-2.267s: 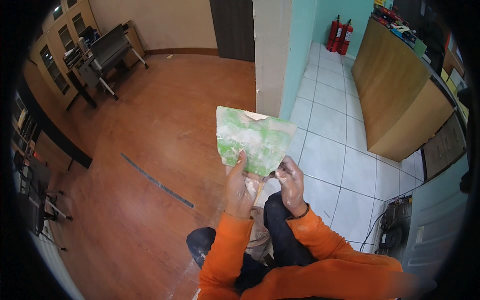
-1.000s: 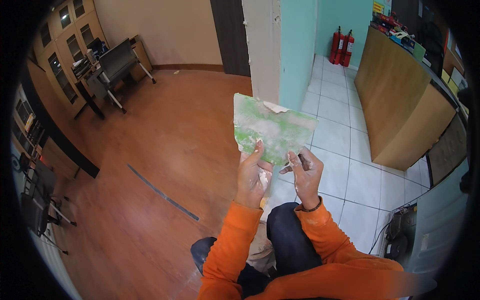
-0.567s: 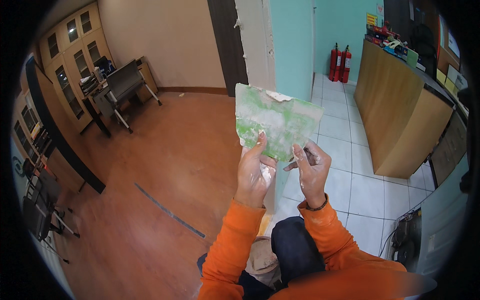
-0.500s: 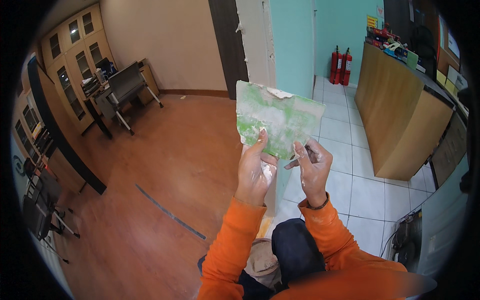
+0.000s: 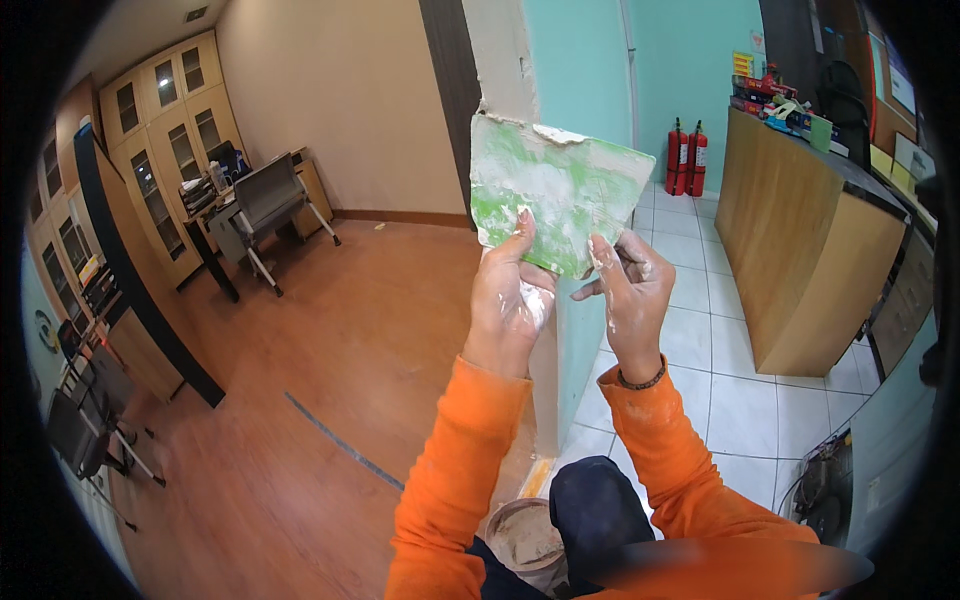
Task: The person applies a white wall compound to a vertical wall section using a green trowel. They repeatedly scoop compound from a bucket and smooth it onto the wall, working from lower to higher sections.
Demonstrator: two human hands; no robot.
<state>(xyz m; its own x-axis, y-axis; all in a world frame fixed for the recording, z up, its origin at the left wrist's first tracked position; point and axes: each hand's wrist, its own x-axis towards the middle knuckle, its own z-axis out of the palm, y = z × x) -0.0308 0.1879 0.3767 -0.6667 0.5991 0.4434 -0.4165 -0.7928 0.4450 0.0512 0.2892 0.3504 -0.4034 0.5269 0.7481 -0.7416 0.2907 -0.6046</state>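
In front of me I hold up a flat green putty spreader [image 5: 560, 185], smeared with white putty that is thick and ragged along its top edge. My left hand [image 5: 508, 305] is closed on its lower left part, thumb on the near face and fingers mostly hidden behind. The thumb of my right hand [image 5: 637, 300] presses near the lower right corner, with its other fingers bent beside and behind. White putty coats both hands. Below, near my knees, stands a bucket [image 5: 496, 522] with pale material inside.
Straight ahead, behind the spreader, is the end of a wall [image 5: 500, 75] with a rough whitish face. Wooden floor [image 5: 370, 330] lies to the left, white tiles [image 5: 735, 415] to the right. A wooden counter [image 5: 800, 240] and red fire extinguishers [image 5: 677, 160] stand at right; chairs [image 5: 268, 205] at left.
Both hands and the putty spreader have risen in the picture, while the room behind has shifted down a little. The hold of both hands looks the same.
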